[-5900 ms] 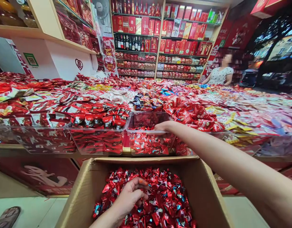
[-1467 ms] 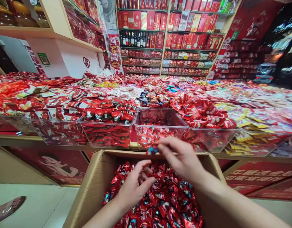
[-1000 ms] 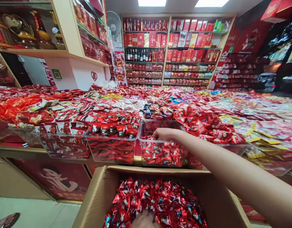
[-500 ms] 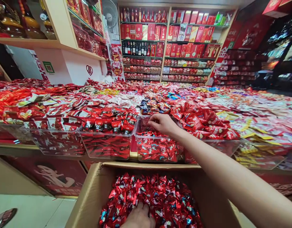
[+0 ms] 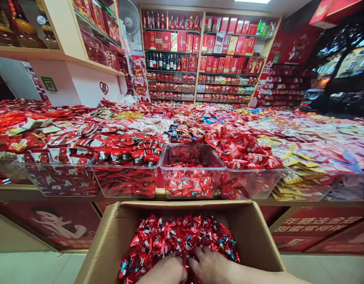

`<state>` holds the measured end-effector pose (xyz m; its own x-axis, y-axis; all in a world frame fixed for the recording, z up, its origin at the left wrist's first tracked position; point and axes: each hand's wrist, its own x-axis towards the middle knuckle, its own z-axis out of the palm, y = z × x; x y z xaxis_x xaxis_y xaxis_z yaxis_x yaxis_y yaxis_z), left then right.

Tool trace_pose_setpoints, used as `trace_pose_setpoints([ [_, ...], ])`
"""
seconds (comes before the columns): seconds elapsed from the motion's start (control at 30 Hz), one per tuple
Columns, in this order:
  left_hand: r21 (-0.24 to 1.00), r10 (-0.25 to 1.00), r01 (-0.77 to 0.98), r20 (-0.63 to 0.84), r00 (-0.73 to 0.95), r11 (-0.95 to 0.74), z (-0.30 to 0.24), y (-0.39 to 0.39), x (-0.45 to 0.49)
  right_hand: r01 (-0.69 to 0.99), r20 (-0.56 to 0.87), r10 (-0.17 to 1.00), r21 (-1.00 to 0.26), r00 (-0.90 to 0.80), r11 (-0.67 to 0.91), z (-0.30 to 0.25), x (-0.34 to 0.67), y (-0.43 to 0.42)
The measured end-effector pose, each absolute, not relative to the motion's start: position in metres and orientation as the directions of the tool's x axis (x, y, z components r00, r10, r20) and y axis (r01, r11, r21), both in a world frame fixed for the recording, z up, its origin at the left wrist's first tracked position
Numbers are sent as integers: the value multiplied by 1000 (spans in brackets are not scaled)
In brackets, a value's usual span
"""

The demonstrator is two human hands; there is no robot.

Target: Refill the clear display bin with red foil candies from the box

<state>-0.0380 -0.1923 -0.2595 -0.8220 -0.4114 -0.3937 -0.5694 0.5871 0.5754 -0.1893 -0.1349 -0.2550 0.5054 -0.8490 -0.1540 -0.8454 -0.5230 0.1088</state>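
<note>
Both hands rested side by side on the red sweets at the cardboard box's near end. The left hand was curled with its fingertips buried, so its grip was unclear. The right hand had its fingers spread. The clear tub sat straight ahead past the far wall, about equally near either hand.

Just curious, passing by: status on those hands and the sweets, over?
Left hand, right hand: both down in boxed candies, grip unclear. Clear bin part full. Nothing blocking.

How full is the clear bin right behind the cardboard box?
About half full: the clear bin holds red candies low down, with bare wall above them.
</note>
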Motion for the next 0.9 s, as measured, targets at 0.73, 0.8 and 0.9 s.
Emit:
trace_pose_setpoints([
  [0.73, 431, -506, -577, -278, -817, 694, -206, -198, -17, -855, 127, -894, -262, 429, -447, -47, -193, -173],
  [0.8, 457, -497, -570, -282, -821, 682, -203, -198, -16, -893, 293, -902, -228, 318, -389, -15, -200, -215],
  [0.9, 506, -499, -574, -292, -816, 644, -203, -199, -12, -949, 209, -944, -136, 254, -286, -2, -204, -288],
])
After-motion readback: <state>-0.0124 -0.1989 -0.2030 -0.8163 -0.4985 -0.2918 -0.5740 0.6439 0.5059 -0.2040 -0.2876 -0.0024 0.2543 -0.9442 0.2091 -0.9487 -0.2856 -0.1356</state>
